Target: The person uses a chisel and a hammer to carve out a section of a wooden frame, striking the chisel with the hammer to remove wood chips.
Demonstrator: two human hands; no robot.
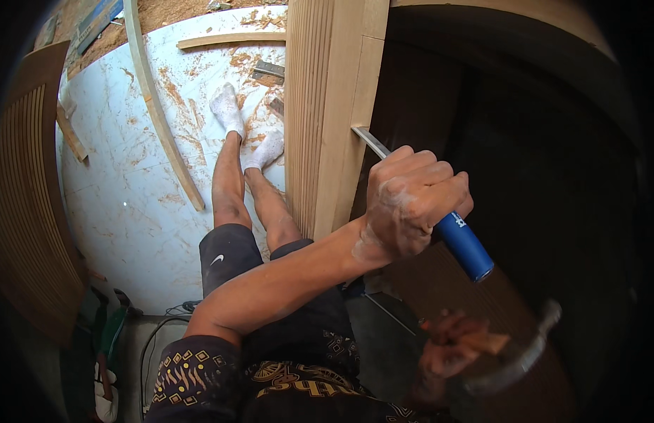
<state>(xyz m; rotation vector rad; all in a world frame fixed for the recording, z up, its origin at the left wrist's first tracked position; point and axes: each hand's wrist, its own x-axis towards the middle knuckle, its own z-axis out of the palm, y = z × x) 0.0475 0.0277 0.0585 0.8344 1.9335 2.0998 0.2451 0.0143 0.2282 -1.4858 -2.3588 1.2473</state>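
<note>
Your chisel [463,245] meets the wooden panel [346,106];
your left hand [416,201] clenches it; your right hand [450,345] grips a blurred hammer [490,343]

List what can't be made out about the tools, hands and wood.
All in the head view:
Chisel: the left hand covers part of its handle.
Hammer: blur smears its shape.
Right hand: blur and shade hide its exact grip.
Wooden post: the picture's top edge cuts it off.

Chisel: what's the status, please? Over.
Left fingers gripping chisel. Right fingers holding hammer, blurred. Chisel tip at wood. Nothing seen covering handle end.
</note>
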